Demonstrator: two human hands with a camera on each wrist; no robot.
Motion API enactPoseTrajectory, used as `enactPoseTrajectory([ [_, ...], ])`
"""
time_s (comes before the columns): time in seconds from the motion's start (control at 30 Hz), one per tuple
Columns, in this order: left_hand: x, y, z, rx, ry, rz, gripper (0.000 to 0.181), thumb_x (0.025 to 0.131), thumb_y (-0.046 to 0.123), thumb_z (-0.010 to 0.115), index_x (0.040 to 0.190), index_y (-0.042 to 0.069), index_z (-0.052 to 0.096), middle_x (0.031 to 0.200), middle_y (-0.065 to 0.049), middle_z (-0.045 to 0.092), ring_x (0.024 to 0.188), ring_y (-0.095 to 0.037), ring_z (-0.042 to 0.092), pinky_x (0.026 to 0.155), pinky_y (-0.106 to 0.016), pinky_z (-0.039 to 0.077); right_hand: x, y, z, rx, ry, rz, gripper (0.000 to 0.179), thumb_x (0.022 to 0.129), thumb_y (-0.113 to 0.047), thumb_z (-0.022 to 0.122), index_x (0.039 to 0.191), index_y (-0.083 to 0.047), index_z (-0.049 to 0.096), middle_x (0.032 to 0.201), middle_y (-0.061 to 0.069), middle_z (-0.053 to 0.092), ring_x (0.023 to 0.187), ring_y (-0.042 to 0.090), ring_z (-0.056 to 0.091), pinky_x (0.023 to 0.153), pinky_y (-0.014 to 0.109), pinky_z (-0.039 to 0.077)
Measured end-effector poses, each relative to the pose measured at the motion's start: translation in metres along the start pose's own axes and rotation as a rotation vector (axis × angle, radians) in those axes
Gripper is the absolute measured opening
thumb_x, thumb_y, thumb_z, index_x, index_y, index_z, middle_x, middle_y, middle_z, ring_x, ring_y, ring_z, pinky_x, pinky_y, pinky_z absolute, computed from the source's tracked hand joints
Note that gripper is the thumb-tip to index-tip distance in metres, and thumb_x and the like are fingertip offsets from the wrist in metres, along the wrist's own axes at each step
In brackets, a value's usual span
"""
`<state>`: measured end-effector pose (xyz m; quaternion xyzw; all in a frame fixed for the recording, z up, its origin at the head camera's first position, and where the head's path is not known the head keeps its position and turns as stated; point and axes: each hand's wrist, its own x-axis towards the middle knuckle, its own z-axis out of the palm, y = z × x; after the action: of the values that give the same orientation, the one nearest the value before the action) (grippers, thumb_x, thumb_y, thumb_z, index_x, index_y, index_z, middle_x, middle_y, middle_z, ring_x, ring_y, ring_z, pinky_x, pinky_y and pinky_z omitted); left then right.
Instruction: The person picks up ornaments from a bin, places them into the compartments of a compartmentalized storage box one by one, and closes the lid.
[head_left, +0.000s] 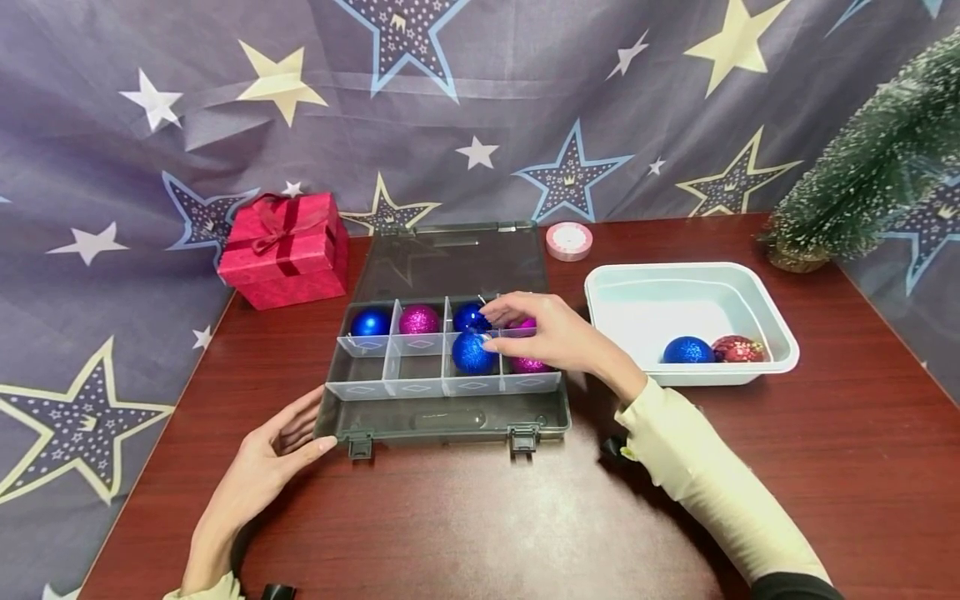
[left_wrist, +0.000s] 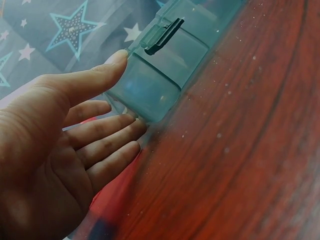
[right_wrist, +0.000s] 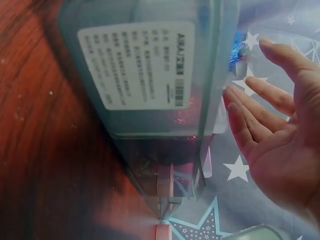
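Note:
A grey translucent divided box lies with its lid tipped back. My left hand rests at its front left corner, fingers fairly straight and thumb near the upper edge. Over the right compartments reaches my right hand, fingertips close to a glittery blue ball in the front row, third from left. In the right wrist view its thumb and fingers stand apart, holding nothing. The back row holds a shiny blue ball, a pink ball, another blue ball and a partly covered pink one. A pink ball sits front right.
On the right, a white basin holds a blue ball and a red ball. Behind stand a ribbon roll and a red gift box. A small frosted tree occupies the back right corner.

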<state>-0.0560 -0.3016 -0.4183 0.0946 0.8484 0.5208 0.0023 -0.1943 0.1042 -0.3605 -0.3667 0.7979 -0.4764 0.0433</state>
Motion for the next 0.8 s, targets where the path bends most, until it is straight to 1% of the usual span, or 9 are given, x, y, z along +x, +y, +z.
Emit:
enactPoseTrajectory([
  [0.23,0.0,0.001,0.0,0.006,-0.001,-0.01,0.065,0.098,0.007,0.074,0.157,0.008,0.045,0.144,-0.024,0.056,0.122,-0.001,0.06,0.098,-0.014,0.048,-0.007,-0.003,-0.009,0.01,0.03,0.001,0.04,0.091,-0.019,0.083,0.125,-0.002,0.07,0.119,0.014,0.073,0.108,0.03,0.069,0.095,0.048,0.056],
  [0.4,0.0,0.0,0.0,0.006,0.001,-0.006,0.066,0.097,0.006,0.074,0.157,0.008,0.045,0.144,-0.025,0.057,0.122,-0.001,0.061,0.097,-0.014,0.049,-0.016,-0.003,-0.021,0.003,0.057,0.013,0.039,0.092,-0.017,0.082,0.125,-0.002,0.07,0.117,0.014,0.073,0.109,0.032,0.068,0.091,0.054,0.056],
  [0.53,0.0,0.0,0.0,0.009,0.006,-0.005,0.066,0.097,0.006,0.074,0.156,0.006,0.045,0.143,-0.025,0.057,0.122,-0.001,0.061,0.097,-0.014,0.049,-0.026,-0.002,-0.032,-0.022,0.076,0.022,0.038,0.093,-0.016,0.081,0.126,-0.002,0.07,0.116,0.014,0.073,0.107,0.032,0.069,0.089,0.055,0.056],
  [0.73,0.0,0.0,0.0,0.012,0.001,-0.009,0.066,0.097,0.007,0.074,0.156,0.008,0.046,0.143,-0.025,0.057,0.122,-0.002,0.061,0.097,-0.014,0.049,-0.043,0.0,-0.051,-0.091,0.113,0.06,0.035,0.093,-0.019,0.081,0.124,-0.006,0.071,0.112,0.008,0.074,0.102,0.021,0.069,0.092,0.049,0.055],
  [0.8,0.0,0.0,0.0,0.01,-0.001,-0.01,0.066,0.097,0.007,0.074,0.156,0.008,0.046,0.144,-0.024,0.057,0.122,-0.002,0.061,0.098,-0.014,0.048,-0.049,0.001,-0.057,-0.118,0.121,0.064,0.033,0.093,-0.018,0.081,0.123,-0.008,0.072,0.109,0.004,0.074,0.101,0.018,0.068,0.092,0.043,0.055],
])
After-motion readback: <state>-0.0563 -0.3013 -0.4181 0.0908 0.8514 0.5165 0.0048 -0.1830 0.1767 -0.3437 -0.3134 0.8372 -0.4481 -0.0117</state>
